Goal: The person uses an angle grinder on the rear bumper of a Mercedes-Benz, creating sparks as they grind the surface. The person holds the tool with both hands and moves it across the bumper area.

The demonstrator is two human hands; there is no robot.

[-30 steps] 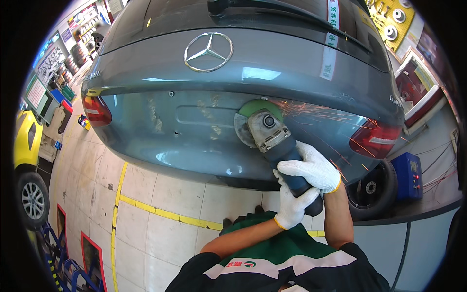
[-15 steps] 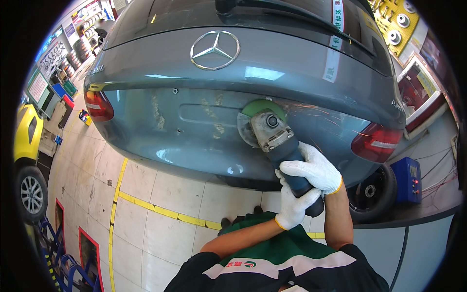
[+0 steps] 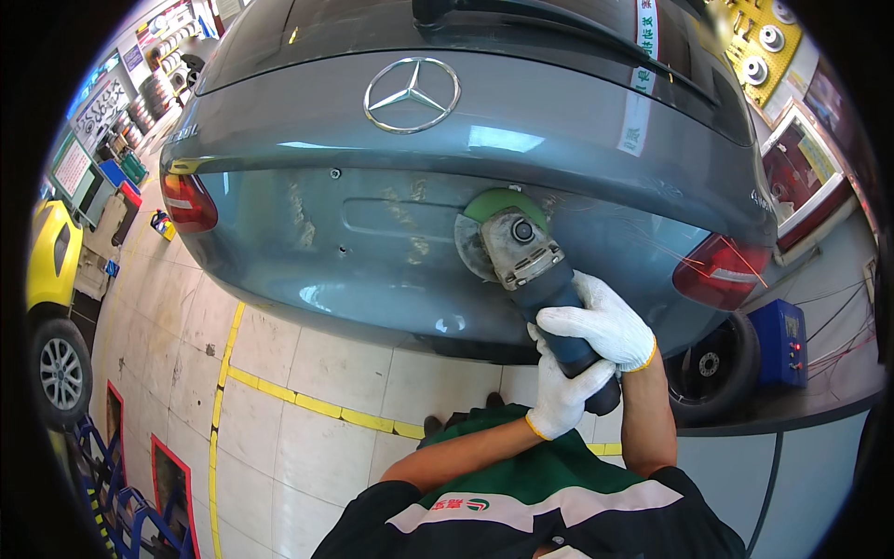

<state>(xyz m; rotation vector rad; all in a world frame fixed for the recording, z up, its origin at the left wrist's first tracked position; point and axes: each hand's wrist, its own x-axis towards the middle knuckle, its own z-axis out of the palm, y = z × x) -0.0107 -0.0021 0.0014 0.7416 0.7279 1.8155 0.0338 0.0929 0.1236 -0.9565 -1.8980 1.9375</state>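
Both white-gloved hands are wrapped around a dark angle grinder (image 3: 543,291) with a grey metal head. My right hand (image 3: 610,326) grips the middle of its body from the right. Lower down, my left hand (image 3: 562,399) closes around the handle from below. The grinder's green disc (image 3: 492,202), partly behind a guard, is at the recessed panel of a grey-blue car tailgate (image 3: 270,252), near a small bolt at the disc's top edge. A few orange sparks (image 3: 745,261) show by the right tail light (image 3: 722,272).
Worn adhesive-like patches mark the tailgate left of the disc, and a stud (image 3: 336,173) sticks out there. A chrome emblem (image 3: 412,96) sits above. At right are a tyre (image 3: 715,373) and a blue box (image 3: 778,345). Yellow lines (image 3: 317,407) cross the tiled floor; a yellow car (image 3: 54,256) stands left.
The dense spray of sparks right of the disc has thinned to a few streaks near the right tail light. The grinder and both hands have hardly moved.
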